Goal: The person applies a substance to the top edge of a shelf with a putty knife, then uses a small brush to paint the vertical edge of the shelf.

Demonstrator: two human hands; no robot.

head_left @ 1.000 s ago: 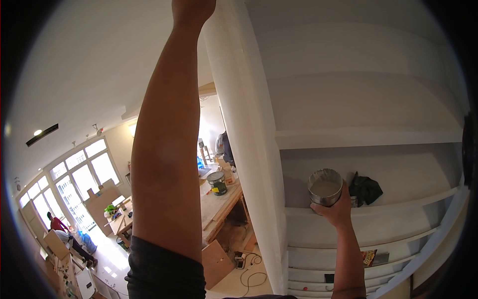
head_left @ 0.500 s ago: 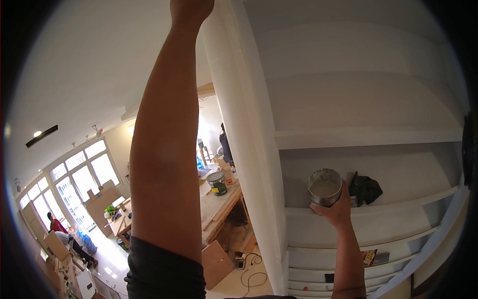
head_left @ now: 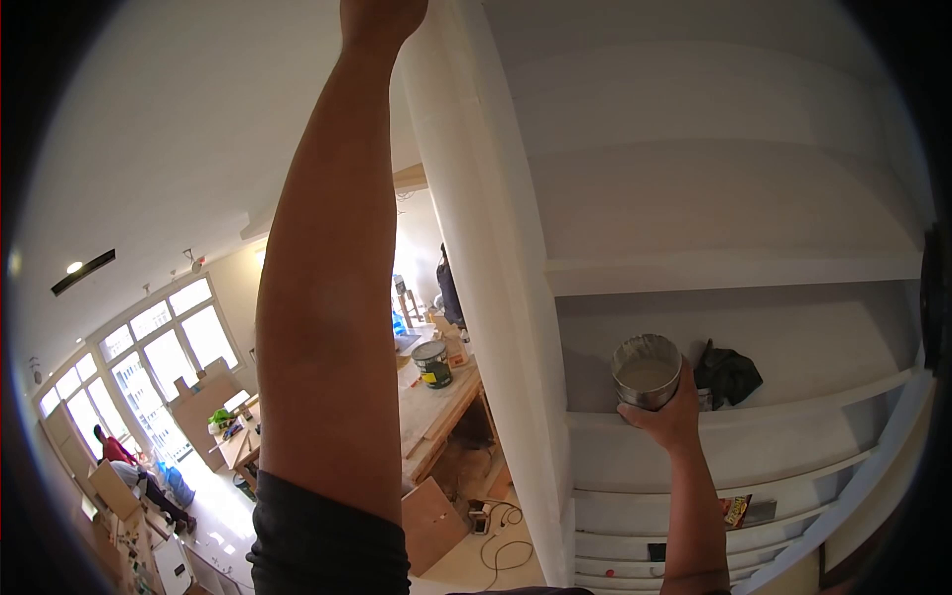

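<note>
My right hand [head_left: 673, 415] is wrapped round a metal cup [head_left: 645, 397], which is smeared on the inside and holds a pale, creamy liquid. The cup is at the front of a white shelf [head_left: 734, 418]. Just right of it lies a crumpled dark cloth-like item [head_left: 731, 378]. My left arm is raised high across the view, and only the base of my left hand [head_left: 384, 18] shows at the top edge, beside a tall white upright panel [head_left: 471, 198]. Its fingers are out of the frame, so what they touch or hold is hidden.
Narrower shelves below hold a colourful packet [head_left: 735, 511]. Left of the panel, a wooden workbench [head_left: 446, 412] bears a dark paint bucket [head_left: 432, 367]. A cable [head_left: 506, 545] lies on the floor. Far left, a person in red [head_left: 116, 449] is near large windows.
</note>
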